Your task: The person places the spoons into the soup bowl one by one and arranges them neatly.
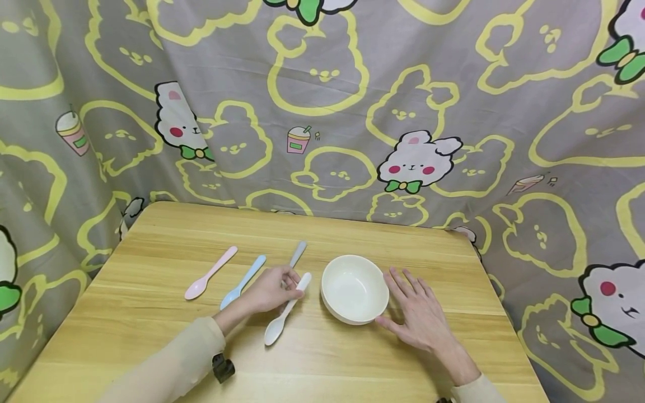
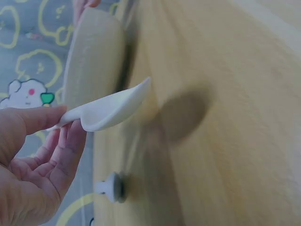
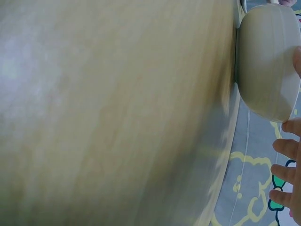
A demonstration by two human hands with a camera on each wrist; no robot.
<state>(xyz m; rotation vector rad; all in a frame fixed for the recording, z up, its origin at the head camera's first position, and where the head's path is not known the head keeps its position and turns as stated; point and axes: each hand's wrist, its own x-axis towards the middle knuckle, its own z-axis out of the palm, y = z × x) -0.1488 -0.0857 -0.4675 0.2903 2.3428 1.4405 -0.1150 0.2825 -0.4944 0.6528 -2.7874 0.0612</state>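
Note:
My left hand (image 1: 274, 288) pinches a white spoon (image 1: 274, 330) by its handle between thumb and fingers. In the left wrist view the spoon (image 2: 115, 109) is raised off the table, its shadow falling on the wood. Just right of it stands a cream bowl (image 1: 353, 290), upright, with nothing inside. My right hand (image 1: 420, 310) is spread along the bowl's right side, thumb and fingertips right at the rim. In the right wrist view the bowl (image 3: 268, 61) shows from its side, with the fingers (image 3: 284, 148) extended.
Left of the bowl lie a pink spoon (image 1: 211, 272), a blue spoon (image 1: 247, 280) and a grey spoon (image 1: 298, 253); my left hand partly hides the blue and grey ones. All rest on a wooden table (image 1: 353, 369). A patterned curtain (image 1: 342, 73) hangs behind the far edge.

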